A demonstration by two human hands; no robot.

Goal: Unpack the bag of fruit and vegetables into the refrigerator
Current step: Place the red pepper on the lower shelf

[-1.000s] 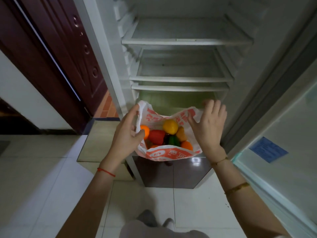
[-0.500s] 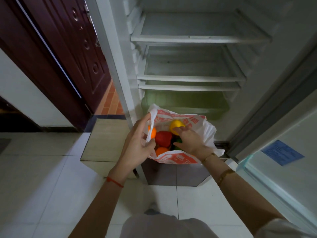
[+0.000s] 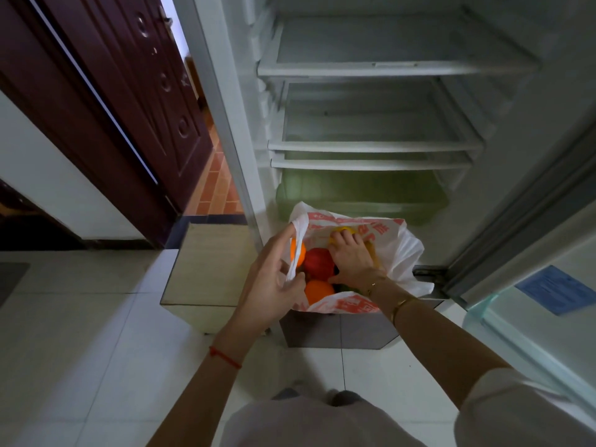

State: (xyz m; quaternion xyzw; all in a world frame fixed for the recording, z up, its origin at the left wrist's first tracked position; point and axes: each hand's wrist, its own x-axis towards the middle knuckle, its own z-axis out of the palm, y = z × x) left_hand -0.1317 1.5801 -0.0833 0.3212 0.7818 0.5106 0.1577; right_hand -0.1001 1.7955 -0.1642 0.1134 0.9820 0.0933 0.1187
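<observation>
A white plastic bag [image 3: 403, 253] with red print sits at the foot of the open refrigerator [image 3: 371, 146]. Inside it I see a red fruit [image 3: 317, 262], two oranges [image 3: 317, 290] and a yellow fruit [image 3: 338, 230]. My left hand [image 3: 274, 279] pinches the bag's left handle and holds the mouth open. My right hand [image 3: 351, 256] is inside the bag, fingers curled over the yellow fruit. Something green shows under my right wrist.
The refrigerator's shelves [image 3: 387, 67] hold nothing; a green drawer [image 3: 354, 201] lies behind the bag. The refrigerator door [image 3: 548, 301] stands open at the right. A low beige box [image 3: 206, 269] sits left of the bag, a dark red door [image 3: 129, 91] further left.
My right hand went from the bag's right rim down into the bag and onto the yellow fruit. My left hand kept hold of the left handle. The view moved closer.
</observation>
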